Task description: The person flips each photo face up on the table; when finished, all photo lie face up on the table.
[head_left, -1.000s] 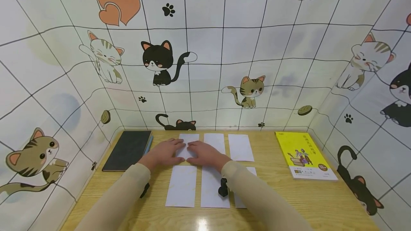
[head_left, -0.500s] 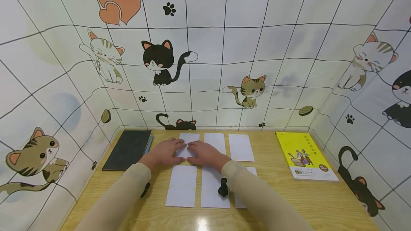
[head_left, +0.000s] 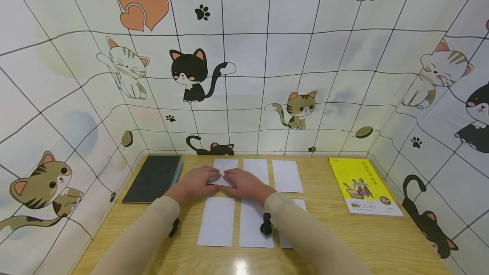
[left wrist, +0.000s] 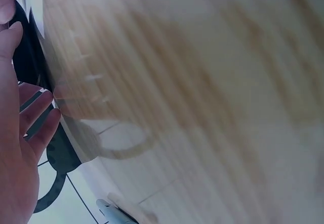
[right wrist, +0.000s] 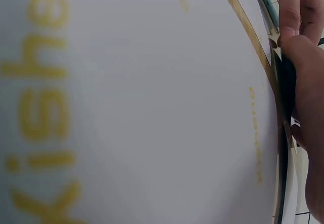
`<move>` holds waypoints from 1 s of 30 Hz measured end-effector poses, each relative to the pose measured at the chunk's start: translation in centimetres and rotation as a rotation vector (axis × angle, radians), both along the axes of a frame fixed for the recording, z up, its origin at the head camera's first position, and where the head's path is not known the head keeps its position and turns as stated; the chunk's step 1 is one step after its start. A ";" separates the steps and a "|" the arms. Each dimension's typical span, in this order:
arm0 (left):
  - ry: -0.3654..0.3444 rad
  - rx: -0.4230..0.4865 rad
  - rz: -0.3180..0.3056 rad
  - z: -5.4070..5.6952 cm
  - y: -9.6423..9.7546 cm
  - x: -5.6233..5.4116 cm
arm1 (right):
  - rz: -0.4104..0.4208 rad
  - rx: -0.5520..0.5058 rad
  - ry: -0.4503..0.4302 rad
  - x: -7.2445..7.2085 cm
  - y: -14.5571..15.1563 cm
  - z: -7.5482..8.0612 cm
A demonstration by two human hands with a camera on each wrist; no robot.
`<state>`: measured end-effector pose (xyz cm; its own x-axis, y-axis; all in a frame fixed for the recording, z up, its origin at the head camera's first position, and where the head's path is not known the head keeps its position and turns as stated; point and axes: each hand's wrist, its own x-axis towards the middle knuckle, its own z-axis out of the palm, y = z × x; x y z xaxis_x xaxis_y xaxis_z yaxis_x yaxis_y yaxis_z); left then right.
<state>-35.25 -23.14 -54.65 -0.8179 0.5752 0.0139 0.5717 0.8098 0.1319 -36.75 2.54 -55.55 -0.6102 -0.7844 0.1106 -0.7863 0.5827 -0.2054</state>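
Both hands are at the white paper sheet (head_left: 225, 164) at the back left of two rows of sheets. My left hand (head_left: 195, 182) has its fingers along the sheet's left side, its thumb at the near edge. From the other side, my right hand (head_left: 247, 184) does the same, and the thumbs nearly meet. The near edge shows slightly raised between them, pinched at its corners. In the left wrist view the left fingers (left wrist: 43, 115) point at the tabletop. The right wrist view shows a near sheet (right wrist: 152, 102) with yellow lettering, below the right hand.
Several more white sheets, such as the front-left one (head_left: 216, 221), lie on the wooden table (head_left: 160, 241). A black notebook (head_left: 151, 179) and a blue pen (head_left: 177, 173) lie left, a yellow book (head_left: 364, 186) right. A cat-printed cloth wall (head_left: 244, 67) encloses the table.
The hands stay in nearly the same place. The thumbs have shifted slightly and the near edge of the sheet has come up a little. Everything else stays put.
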 end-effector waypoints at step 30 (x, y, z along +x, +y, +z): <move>-0.121 0.552 0.189 1.3 0.4 1.3 | -0.154 -0.580 -0.207 0.3 -0.3 0.1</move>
